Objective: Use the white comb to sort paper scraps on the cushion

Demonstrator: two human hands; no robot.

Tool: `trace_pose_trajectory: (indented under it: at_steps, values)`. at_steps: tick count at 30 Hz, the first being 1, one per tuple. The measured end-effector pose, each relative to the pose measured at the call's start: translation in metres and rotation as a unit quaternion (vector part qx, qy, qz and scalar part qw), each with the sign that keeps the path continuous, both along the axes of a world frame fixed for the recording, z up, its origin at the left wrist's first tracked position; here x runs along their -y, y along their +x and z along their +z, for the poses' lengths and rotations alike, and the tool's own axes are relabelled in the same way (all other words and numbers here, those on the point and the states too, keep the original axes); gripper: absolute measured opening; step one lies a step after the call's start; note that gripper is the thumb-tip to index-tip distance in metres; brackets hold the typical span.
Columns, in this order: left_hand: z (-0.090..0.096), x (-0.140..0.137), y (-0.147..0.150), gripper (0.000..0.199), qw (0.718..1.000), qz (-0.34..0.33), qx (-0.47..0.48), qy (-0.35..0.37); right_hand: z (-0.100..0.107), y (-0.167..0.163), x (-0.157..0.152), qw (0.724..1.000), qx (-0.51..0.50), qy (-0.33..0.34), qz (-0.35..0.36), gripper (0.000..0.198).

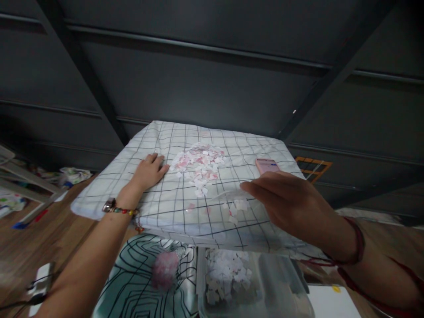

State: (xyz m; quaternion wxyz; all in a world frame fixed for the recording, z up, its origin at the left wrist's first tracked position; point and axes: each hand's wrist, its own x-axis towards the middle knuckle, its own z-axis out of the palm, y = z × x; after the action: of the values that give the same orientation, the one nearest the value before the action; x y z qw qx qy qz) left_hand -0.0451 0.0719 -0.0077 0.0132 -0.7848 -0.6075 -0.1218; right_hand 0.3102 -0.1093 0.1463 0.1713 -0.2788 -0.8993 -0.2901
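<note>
My left hand lies flat with its fingers spread on a white checked cloth. Just right of it is a loose heap of small white and pink paper pieces. My right hand, fingers pinched together, holds a thin, see-through plastic piece low over the cloth; its exact kind is unclear. A few paper scraps lie beneath that plastic. Behind my right hand, partly covered by it, a pink phone rests on the cloth.
Below the near edge stands a clear plastic bin holding many white paper pieces. Left of it, a pinkish bundle sits on teal patterned fabric. A dark panel wall rises behind. A power strip is at lower left.
</note>
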Motion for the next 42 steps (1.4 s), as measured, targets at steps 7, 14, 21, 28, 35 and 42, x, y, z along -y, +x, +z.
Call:
trace_pose_trajectory:
  at_steps: [7,14,21,28,35,42]
  values:
    - [0.002,0.002,0.002,0.058,1.0,0.0,0.011,0.008,-0.003,-0.005,0.021,0.995,0.024,-0.059,-0.079,0.038]
    - [0.001,0.0,0.002,0.061,1.0,0.006,0.0,-0.004,-0.011,-0.021,0.029,0.988,0.043,-0.089,-0.116,0.044]
    - [0.003,0.001,0.003,0.059,1.0,0.006,-0.001,-0.006,0.009,-0.029,0.029,0.987,0.051,-0.101,-0.112,0.045]
    - [0.007,0.004,0.005,0.061,1.0,0.02,0.007,-0.022,0.008,-0.008,0.043,0.99,0.082,-0.066,-0.091,0.049]
    - [0.005,0.003,0.004,0.061,1.0,0.007,0.01,-0.012,0.001,-0.023,0.043,0.977,0.051,-0.16,-0.135,0.058]
    - [0.003,0.001,0.002,0.06,1.0,0.014,0.013,-0.01,0.003,-0.029,0.031,0.987,0.001,-0.124,-0.101,0.044]
